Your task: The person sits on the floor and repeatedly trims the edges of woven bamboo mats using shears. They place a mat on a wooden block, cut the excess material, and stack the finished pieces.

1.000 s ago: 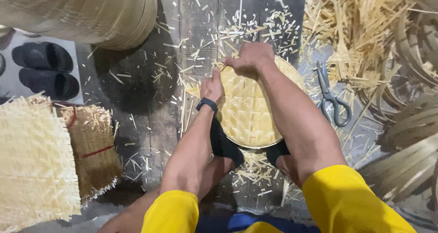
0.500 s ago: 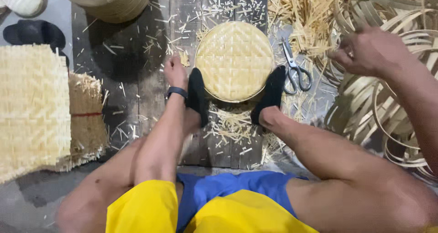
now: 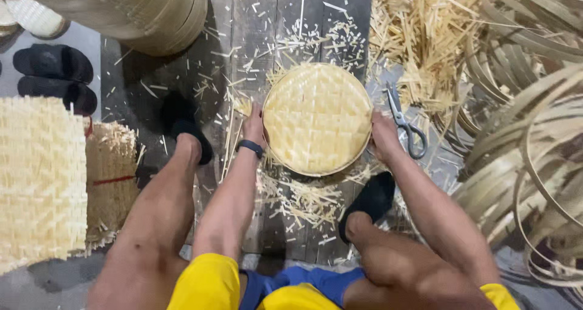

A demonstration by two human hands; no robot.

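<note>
- head view: both hands grip one round woven bamboo tray (image 3: 317, 119) that lies flat on the dark plank floor (image 3: 255, 30), between the person's two feet in black slippers.
- left hand (image 3: 254, 120) presses against the tray's left rim, fingers curled on the edge; a dark band sits on that wrist.
- right hand (image 3: 384, 135) clasps the right rim (thumb side toward the weave).
- grey-handled scissors (image 3: 405, 125) lie just beside the right hand, blades pointing away from the person.
- short bamboo offcuts (image 3: 303, 200) are scattered under and around the tray, with a thicker heap of splints (image 3: 425, 37) beyond the scissors.
- coiled bamboo hoops (image 3: 534, 134) crowd the right side.
- flat woven mats (image 3: 36, 176) are stacked at left, with a pair of black sandals (image 3: 54, 76) beyond them.
</note>
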